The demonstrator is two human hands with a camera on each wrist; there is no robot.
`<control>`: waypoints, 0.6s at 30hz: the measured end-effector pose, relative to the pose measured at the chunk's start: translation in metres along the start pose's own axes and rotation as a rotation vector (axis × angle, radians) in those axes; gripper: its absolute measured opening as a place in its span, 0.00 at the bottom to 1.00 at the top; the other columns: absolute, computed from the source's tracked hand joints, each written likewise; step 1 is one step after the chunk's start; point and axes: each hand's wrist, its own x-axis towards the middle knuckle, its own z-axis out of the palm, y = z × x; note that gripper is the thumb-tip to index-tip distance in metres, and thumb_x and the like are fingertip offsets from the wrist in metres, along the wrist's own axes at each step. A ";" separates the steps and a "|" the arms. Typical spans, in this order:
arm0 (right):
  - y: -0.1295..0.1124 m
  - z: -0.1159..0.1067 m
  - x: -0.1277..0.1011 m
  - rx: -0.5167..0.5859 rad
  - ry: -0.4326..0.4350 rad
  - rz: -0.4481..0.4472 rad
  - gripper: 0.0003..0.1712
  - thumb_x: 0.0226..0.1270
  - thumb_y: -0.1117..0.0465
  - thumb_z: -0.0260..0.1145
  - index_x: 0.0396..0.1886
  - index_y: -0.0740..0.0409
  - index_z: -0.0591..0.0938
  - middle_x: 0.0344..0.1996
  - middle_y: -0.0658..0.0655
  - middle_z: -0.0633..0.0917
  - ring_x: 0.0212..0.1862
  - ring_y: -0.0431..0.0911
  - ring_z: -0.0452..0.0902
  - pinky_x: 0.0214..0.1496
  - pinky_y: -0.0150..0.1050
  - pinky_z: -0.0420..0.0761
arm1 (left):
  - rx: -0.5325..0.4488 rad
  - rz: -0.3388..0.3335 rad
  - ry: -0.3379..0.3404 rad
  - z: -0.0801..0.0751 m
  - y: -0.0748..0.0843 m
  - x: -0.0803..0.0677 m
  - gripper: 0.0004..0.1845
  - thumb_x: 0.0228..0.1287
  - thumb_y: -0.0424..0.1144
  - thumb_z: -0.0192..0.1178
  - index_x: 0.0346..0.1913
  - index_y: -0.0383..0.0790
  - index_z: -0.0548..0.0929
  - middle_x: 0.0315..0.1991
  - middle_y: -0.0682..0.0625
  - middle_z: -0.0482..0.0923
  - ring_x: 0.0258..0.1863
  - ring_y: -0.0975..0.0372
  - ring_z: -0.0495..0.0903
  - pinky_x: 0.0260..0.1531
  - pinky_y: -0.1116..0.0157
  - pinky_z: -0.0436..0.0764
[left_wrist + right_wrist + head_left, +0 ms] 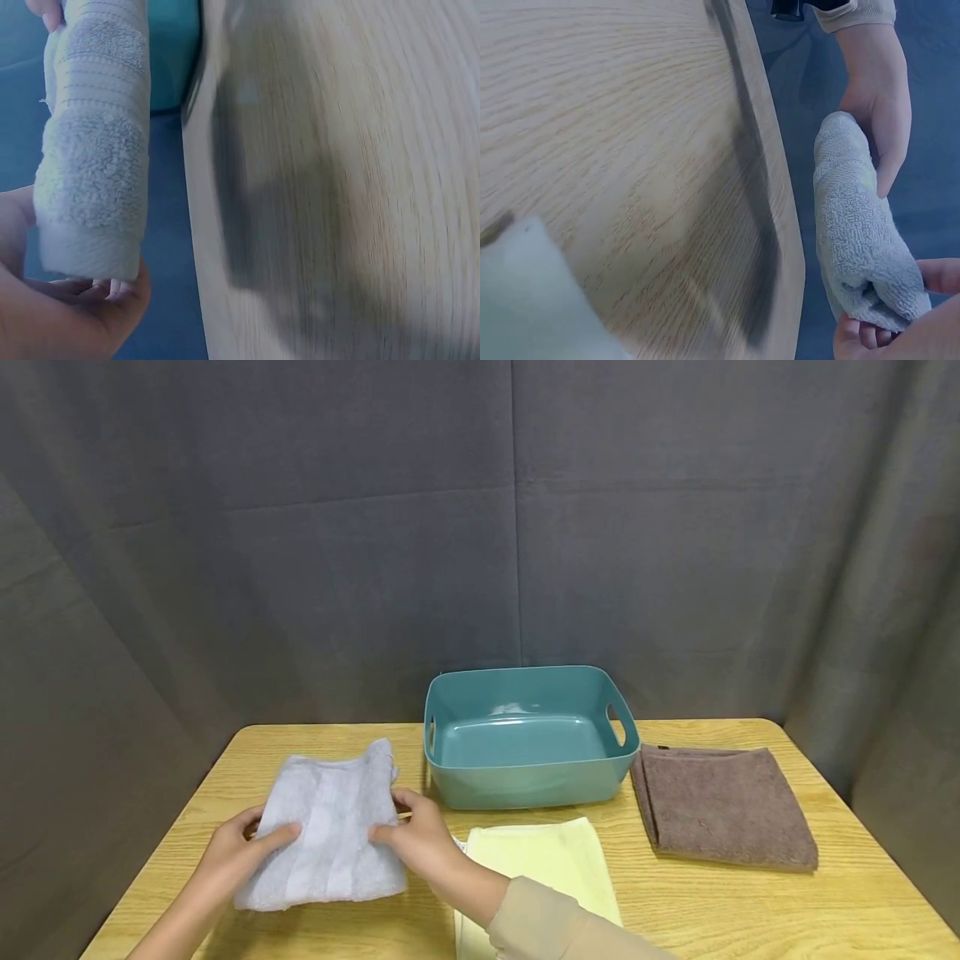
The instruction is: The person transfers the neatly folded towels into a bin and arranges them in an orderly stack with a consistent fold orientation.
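Between both hands, a folded light grey towel [330,835] with paler stripes is held up above the left part of the table. My left hand [238,852] grips its left edge, thumb on the near face and fingers behind. On the opposite edge my right hand [423,843] pinches the towel the same way. In the left wrist view the towel [94,165] appears edge-on as a thick folded roll, and the right wrist view shows its layered end [870,277] by the right hand. Under the right forearm lies a folded yellow towel [543,860], partly hidden.
A teal basin [525,787] with side handle holes stands at the back middle of the wooden table [712,910]. Right of it lies a folded brown towel [727,810]. Grey curtains [337,568] hang behind and at both sides.
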 end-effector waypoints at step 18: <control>-0.004 -0.022 -0.022 0.010 -0.081 0.019 0.34 0.57 0.72 0.70 0.66 0.72 0.72 0.49 0.57 0.78 0.41 0.46 0.77 0.43 0.43 0.82 | -0.113 -0.034 -0.067 0.006 0.012 -0.026 0.41 0.67 0.50 0.64 0.70 0.26 0.60 0.54 0.39 0.78 0.39 0.61 0.81 0.38 0.63 0.81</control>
